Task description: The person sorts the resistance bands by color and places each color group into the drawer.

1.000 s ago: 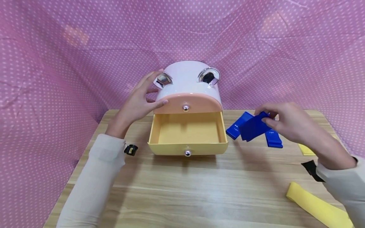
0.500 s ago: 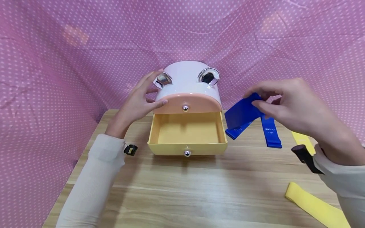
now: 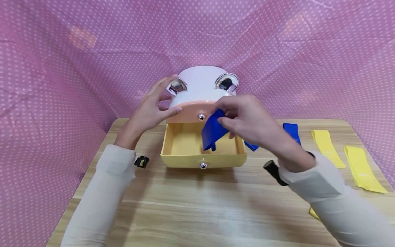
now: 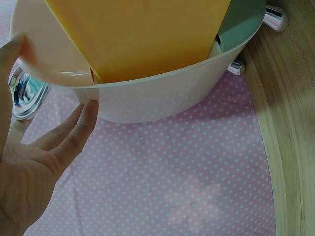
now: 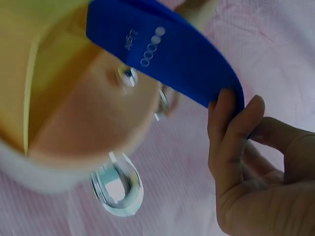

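R hand (image 3: 247, 118) had a blue band (image 3: 213, 132) pinched near one end btwn thumb & fingers (image 5: 224, 137), the rest hanging over the open yellow drawer (image 3: 182, 162), not yet let go; L hand (image 3: 151, 106) was spread against the white cabinet (image 3: 199, 80), thumb on the closed peach drawer (image 3: 188, 115), fingertips on the side, straightish & not curled round anything, prob. to steady it; step in hand, by the look of it, was stowing the band, w/ no other band visible in the part of the yellow drawer that showed, tho band & R hand hid some of it; next move called for, I'd judge, was to lower the band inside, lay it flat on the drawer's floor & only then loosen the pinch; L hand best braced meanwhile, b/c a bump cd shift the cabinet; free end looked floppy, so it might snag on the rim, worth aiming mid-drawer; more blue bands (image 3: 290, 130) & yellow bands (image 3: 328, 149) lay to the right on the bench (image 3: 197, 206), some part hidden by R arm, so prob. plenty left.
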Motion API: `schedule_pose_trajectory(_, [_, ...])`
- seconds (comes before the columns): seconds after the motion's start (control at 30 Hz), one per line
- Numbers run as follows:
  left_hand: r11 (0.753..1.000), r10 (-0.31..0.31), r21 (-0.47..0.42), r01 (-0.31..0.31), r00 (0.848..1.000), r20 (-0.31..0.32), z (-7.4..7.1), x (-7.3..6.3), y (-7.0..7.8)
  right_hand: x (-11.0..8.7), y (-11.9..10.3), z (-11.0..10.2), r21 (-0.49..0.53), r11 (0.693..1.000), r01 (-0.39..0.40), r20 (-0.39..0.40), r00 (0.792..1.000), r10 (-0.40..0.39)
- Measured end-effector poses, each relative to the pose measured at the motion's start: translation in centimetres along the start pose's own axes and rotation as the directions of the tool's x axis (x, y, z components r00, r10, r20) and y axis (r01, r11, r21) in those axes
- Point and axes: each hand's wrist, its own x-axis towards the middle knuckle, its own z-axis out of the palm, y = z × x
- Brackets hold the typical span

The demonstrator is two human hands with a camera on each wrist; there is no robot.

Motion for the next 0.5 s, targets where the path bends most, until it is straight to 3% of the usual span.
schedule_pose_trajectory(0.17, [1.0, 0.001, 0.009, -0.001, 1.0, 0.0, 0.1, 0.0, 0.1, 2.0, 0.6, 2.6, -0.01, 0.998, -0.059, 0.022, 0.998, 0.059])
schedule_pose_trajectory(0.37, [1.0, -0.002, -0.008, 0.002, 1.0, 0.001, 0.0, 0.0, 0.1, 3.7, 0.3, 5.1, -0.054, 0.997, -0.056, 0.056, 0.997, 0.059])
schedule_pose_trajectory(0.5, [1.0, 0.005, -0.016, -0.005, 1.0, 0.002, 0.0, -0.1, 0.0, 4.5, -0.4, 6.4, 0.024, 0.998, -0.051, 0.071, 0.996, 0.05])
